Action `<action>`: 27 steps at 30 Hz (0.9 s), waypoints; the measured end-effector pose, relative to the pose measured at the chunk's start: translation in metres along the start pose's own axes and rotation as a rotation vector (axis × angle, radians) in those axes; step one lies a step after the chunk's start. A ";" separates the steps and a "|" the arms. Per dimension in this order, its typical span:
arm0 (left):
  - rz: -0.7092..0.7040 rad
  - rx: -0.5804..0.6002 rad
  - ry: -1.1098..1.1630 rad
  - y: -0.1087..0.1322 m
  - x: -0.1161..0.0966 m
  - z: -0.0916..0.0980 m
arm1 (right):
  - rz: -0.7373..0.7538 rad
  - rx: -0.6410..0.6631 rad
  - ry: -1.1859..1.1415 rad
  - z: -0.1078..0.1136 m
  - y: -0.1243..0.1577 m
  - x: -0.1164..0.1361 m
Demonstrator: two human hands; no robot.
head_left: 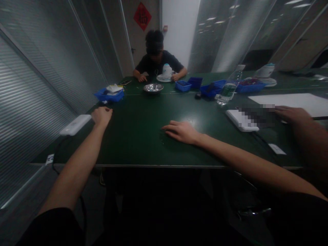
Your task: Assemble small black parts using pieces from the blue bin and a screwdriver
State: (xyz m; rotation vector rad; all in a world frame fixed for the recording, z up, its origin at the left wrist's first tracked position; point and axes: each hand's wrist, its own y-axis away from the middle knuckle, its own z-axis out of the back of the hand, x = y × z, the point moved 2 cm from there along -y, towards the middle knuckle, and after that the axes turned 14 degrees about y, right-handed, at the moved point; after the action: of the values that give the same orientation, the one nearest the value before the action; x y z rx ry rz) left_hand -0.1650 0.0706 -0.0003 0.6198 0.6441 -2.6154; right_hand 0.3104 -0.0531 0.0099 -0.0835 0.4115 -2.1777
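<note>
My left hand (101, 116) rests at the left side of the green table (138, 136), its fingers curled in loosely. Nothing shows in that hand, and part of its fingers is hidden from me. Just left of it lies a white power bank (76, 125) with a black cable. My right hand (182, 132) lies palm down on the tabletop near the middle, fingers stretched out and apart, holding nothing. Beyond my left hand stands a blue tray (110, 97) with white and yellow items in it.
A metal bowl (153, 89) with small pieces sits ahead. Across the table, a person (156, 58) handles a white fan-like device (167, 71). Blue bins (183, 86) and a plastic bottle (229, 87) stand to the right. Another person's hand (294, 114) is near a white power bank (237, 120).
</note>
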 end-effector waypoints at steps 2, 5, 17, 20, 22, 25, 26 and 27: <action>0.006 0.006 -0.005 0.003 -0.004 0.002 | 0.003 0.001 -0.001 -0.001 0.000 -0.001; 0.032 0.015 0.008 0.008 -0.008 0.006 | 0.008 0.007 -0.010 -0.001 0.000 -0.001; 0.047 0.035 0.046 0.004 -0.005 0.005 | 0.001 0.022 -0.018 0.002 -0.001 0.001; 0.039 0.027 0.043 0.003 -0.004 0.003 | 0.000 0.016 -0.018 0.002 -0.001 0.000; 0.042 0.026 0.031 0.002 -0.003 0.002 | -0.002 0.008 -0.010 0.001 -0.001 0.001; 0.043 0.026 0.007 0.002 -0.003 0.001 | -0.002 0.005 0.003 0.001 0.000 0.001; 0.038 0.026 0.005 0.002 -0.003 0.001 | -0.001 0.006 0.004 0.001 0.000 0.001; 0.028 0.025 0.007 0.003 -0.004 0.001 | 0.000 0.008 0.003 0.001 0.000 0.000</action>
State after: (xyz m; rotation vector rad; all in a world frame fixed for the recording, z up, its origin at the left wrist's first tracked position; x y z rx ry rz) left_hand -0.1608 0.0687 0.0014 0.6415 0.6011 -2.6003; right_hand 0.3103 -0.0535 0.0104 -0.0751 0.4045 -2.1794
